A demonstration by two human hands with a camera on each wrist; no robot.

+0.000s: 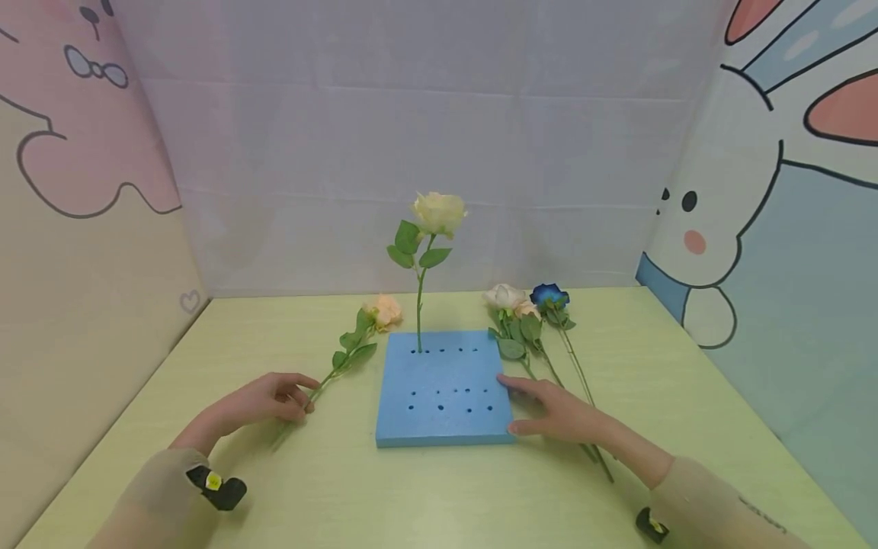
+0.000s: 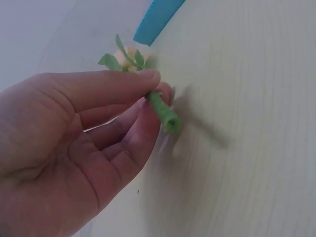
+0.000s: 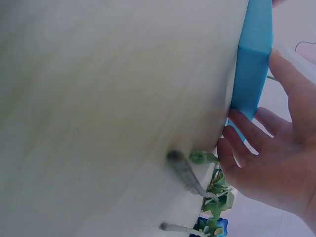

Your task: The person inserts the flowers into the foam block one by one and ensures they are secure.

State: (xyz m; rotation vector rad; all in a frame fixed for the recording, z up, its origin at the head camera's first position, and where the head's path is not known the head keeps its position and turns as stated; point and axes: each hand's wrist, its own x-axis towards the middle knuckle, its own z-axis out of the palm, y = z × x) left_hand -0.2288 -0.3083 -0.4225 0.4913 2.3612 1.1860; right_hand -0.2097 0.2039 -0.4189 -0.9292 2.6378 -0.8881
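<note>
Between thumb and fingers, my left hand (image 1: 264,398) pinches the green stem of a peach rose (image 1: 386,312) near its lower end. In the left wrist view the cut stem end (image 2: 170,121) sticks out past the fingertips. My right hand (image 1: 562,410) rests against the right side of a blue foam block (image 1: 449,374), thumb at the near corner and fingers extended along the edge. Rows of holes mark the block's top. A cream rose (image 1: 439,213) stands upright in a hole of the far row, toward the left.
Right of the block lie a white rose (image 1: 504,296), another peach rose (image 1: 527,308) and a blue rose (image 1: 549,296), their stems running toward me, partly behind the right hand. Cartoon-printed cloth walls (image 1: 425,137) enclose the pale yellow-green table (image 1: 329,496).
</note>
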